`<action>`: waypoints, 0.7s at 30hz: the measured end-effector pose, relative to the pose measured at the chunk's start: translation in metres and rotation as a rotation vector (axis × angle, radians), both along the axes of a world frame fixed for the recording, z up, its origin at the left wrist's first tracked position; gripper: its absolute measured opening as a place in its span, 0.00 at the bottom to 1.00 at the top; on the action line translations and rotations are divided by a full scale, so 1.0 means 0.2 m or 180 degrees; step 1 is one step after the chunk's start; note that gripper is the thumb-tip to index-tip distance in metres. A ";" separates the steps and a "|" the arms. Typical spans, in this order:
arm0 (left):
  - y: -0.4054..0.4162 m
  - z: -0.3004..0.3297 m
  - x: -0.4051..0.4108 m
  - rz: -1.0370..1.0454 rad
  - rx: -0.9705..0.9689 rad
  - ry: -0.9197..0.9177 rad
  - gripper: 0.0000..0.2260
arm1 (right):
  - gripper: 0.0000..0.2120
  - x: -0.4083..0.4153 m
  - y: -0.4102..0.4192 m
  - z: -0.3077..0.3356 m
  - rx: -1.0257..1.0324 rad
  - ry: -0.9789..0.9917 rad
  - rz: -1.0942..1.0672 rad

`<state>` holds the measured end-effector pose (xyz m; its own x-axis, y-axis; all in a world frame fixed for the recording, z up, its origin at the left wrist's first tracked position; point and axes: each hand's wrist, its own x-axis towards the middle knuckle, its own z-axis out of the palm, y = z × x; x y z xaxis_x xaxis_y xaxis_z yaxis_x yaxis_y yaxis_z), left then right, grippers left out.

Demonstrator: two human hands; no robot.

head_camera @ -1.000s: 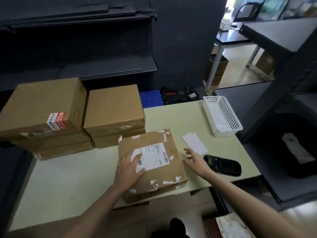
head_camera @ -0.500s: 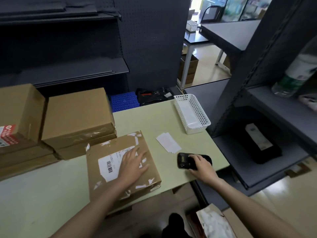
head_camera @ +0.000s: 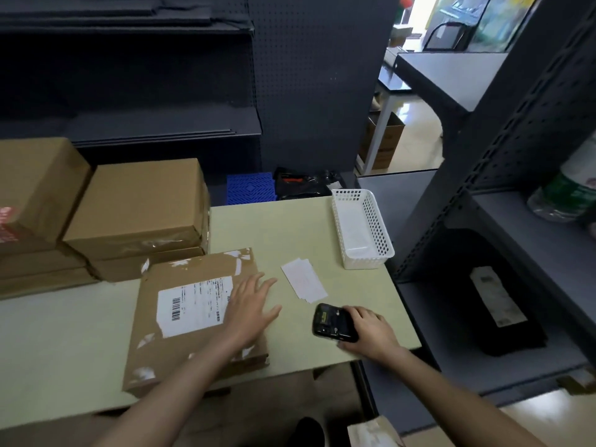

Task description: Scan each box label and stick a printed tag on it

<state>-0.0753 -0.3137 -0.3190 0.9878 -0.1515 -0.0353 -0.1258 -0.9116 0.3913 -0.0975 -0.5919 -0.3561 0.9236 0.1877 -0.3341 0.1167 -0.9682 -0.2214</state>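
Since a second ago, right hand [head_camera: 369, 330] has reached and now grips scanner [head_camera: 332, 322] at lower centre; left hand [head_camera: 250, 309] rests spread on labelled box [head_camera: 193, 317].

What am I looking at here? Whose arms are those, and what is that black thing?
The camera sits on a person's head and looks down, so the two arms are that person's own. There is only this one view. The left hand lies flat with spread fingers on a brown box that has a white label with a barcode. The right hand grips a black scanner, a small gadget for reading barcodes, down at the pale table. Between the hands lie white paper tags. Behind them stands a white basket. On the left, more brown boxes are stacked.
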 end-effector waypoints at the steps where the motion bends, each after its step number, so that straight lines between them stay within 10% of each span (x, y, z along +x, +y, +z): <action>1: 0.01 0.00 0.00 0.0064 0.0018 -0.0002 0.26 | 0.37 0.01 0.00 -0.01 -0.0001 0.0003 0.0007; 21: 0.59 0.04 -0.20 0.1087 -0.0123 0.0023 0.32 | 0.39 0.15 0.34 0.23 0.0155 -0.0421 0.0096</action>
